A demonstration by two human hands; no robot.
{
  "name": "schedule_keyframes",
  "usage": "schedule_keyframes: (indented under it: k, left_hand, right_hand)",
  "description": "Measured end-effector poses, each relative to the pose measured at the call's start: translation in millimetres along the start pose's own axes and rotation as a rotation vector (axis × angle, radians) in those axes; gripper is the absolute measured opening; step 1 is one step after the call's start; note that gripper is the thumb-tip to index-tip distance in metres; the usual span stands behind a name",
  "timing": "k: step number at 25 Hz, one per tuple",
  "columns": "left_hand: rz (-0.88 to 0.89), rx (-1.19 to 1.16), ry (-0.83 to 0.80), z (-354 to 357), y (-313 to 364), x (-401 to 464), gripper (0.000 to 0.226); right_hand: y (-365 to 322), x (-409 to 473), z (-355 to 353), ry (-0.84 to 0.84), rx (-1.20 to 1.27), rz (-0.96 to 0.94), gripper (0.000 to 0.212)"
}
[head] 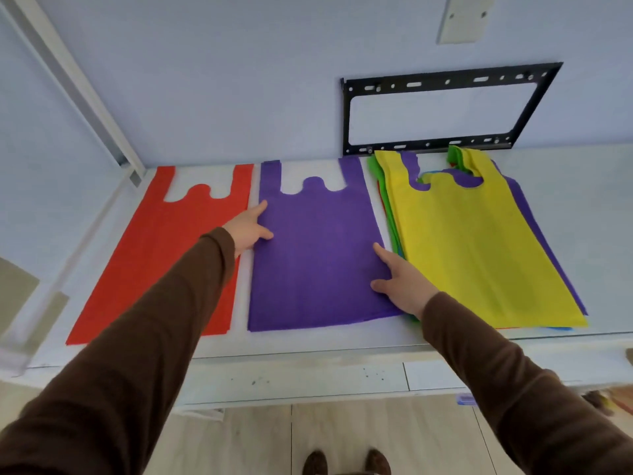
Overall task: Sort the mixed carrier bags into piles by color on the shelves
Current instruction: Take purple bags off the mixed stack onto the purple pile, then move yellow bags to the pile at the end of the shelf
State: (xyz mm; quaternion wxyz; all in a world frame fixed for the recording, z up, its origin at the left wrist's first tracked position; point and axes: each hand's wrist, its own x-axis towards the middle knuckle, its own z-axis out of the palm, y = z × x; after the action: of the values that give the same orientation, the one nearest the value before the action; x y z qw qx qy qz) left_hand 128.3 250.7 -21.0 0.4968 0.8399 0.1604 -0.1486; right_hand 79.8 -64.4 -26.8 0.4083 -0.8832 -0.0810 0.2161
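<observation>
A black metal wall bracket [445,111] is seen at two o'clock, fixed to the pale blue wall [222,80] just above the white surface. A beige wall plate [464,17] is mounted at one o'clock, well above the bracket. A white rail [72,77] runs diagonally at ten o'clock. Wooden flooring [260,440] and two brown shoes [346,462] are seen at six o'clock.

two single bags [318,255] left of stack [479,241]

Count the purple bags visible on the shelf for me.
2 at least: one purple bag lies flat alone under both hands; another purple bag peeks from the mixed stack beneath its yellow top bag. More may be hidden there.
</observation>
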Motion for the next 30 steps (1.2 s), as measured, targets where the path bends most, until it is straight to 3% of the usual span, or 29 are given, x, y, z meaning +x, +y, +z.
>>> schedule_keyframes:
  k: [6, 10, 13, 17, 21, 26, 30]
  left_hand:
    - [0.038, 0.37, 0.114, -0.6, 5.9, -1.1, 0.081]
    - [0.063, 0.528, 0.162, -5.6, 4.1, -3.9, 0.079]
    - [0.078, 0.709, 0.212, -5.7, 12.4, -11.0, 0.074]
    - [0.325, 0.592, 0.156, 32.4, 44.7, -26.7, 0.059]
    - [0.524, 0.505, 0.056, 95.9, 73.3, -37.1, 0.048]
    - [0.515, 0.491, 0.016, 165.0, 94.5, -32.0, 0.05]
    - [0.359, 0.566, 0.108, 202.8, 107.7, -20.8, 0.058]
  right_hand:
    - [0.7, -3.1, 5.5, 0.052, -0.21, -0.052, 0.075]
    - [-6.2, -11.3, 4.7, 0.064, -0.277, -0.061, 0.062]
    - [-5.0, -23.3, -11.2, 0.285, -0.279, -0.101, 0.042]
    - [26.1, -41.4, -45.6, 0.514, -0.049, -0.142, 0.024]
    - [66.7, -68.6, -71.6, 0.658, -0.004, -0.066, 0.021]
    - [102.3, -90.4, -102.1, 0.738, 0.011, -0.055, 0.022]
    - [134.1, -89.7, -131.3, 0.691, -0.063, -0.082, 0.025]
